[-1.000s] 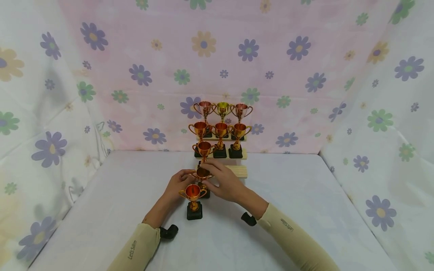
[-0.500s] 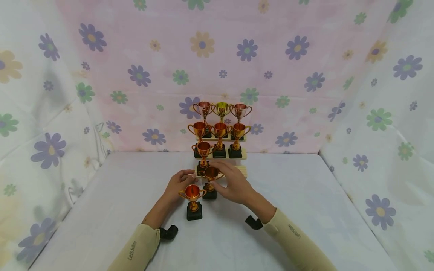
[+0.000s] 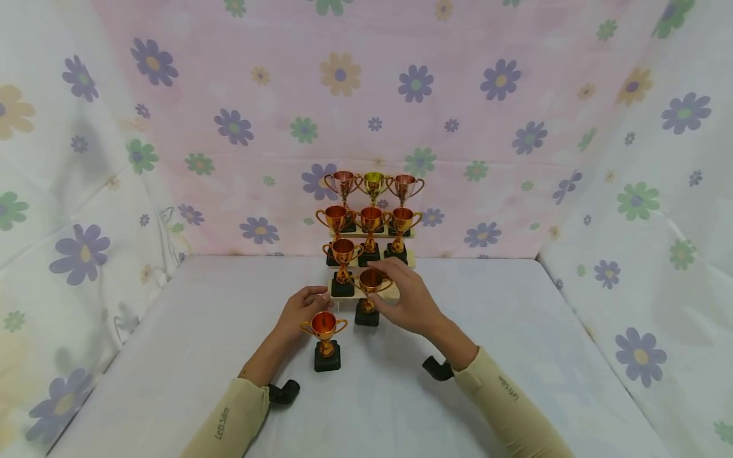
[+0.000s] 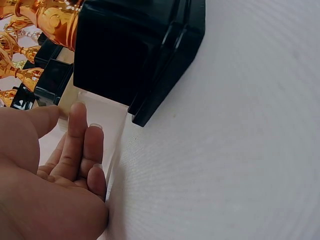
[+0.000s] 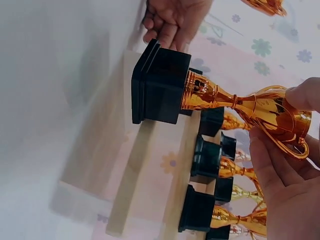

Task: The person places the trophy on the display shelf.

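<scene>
My right hand (image 3: 408,298) grips a small bronze-gold trophy (image 3: 367,313) with a black base by its cup. In the right wrist view, thumb and fingers are on either side of the cup, and the black base (image 5: 162,85) is off the table, in front of the stand. My left hand (image 3: 302,313) is by the left end of the stand's lowest wooden step (image 3: 391,293). In the left wrist view its fingers (image 4: 75,135) are loosely extended, with the thumb at the step's edge. One trophy (image 3: 342,283) stands on that step's left part. Another trophy (image 3: 327,356) stands on the table before my left hand.
The middle step holds a row of three gold trophies (image 3: 370,219). Behind them, the top step bears two pinkish trophies (image 3: 405,184) and a yellow-gold trophy (image 3: 374,182). A white cloth covers the table (image 3: 487,356); flowered curtains (image 3: 366,83) hang behind and at both sides.
My right hand has carried the gripped trophy rightward and slightly up, away from my left hand, to the front of the lowest step. The left hand has stayed by the stand's left end.
</scene>
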### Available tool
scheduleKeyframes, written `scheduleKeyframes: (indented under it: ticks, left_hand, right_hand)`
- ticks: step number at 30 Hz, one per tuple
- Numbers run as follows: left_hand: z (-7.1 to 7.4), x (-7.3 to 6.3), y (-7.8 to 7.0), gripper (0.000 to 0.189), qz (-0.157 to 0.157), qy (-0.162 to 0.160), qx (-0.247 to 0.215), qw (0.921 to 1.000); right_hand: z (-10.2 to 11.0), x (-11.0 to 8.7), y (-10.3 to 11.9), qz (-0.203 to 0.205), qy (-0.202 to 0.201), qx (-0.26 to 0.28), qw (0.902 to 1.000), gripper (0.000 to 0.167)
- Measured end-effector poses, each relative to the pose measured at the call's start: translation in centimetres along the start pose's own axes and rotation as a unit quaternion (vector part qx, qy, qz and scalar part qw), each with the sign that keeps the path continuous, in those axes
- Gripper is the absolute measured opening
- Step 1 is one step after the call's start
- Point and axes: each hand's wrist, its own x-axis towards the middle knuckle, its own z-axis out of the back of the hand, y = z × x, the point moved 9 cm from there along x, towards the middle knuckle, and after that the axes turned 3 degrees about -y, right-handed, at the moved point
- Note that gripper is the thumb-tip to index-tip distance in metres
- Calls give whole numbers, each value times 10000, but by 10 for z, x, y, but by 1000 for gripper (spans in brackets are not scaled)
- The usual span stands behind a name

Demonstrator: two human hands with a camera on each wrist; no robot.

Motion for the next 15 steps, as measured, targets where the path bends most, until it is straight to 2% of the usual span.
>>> scheduleKeyframes:
  ticks: [8, 11, 13, 15]
  left_hand:
    - [0, 0, -1, 45, 0, 1, -18, 10000]
    - [-1, -2, -4, 47, -49, 50, -15, 10000]
    - [-1, -8, -14, 45, -57, 91, -61, 9999]
    - [-1, -8, -14, 45, -42, 101, -98, 9999]
  right_hand:
    - [11, 9, 1, 62, 2, -36, 10000, 55]
    - [14, 12, 3, 126, -8, -122, 9998, 54]
    - [17, 15, 3, 173, -32, -176, 9997, 54]
    - [18, 17, 2, 205, -46, -223, 9995, 54]
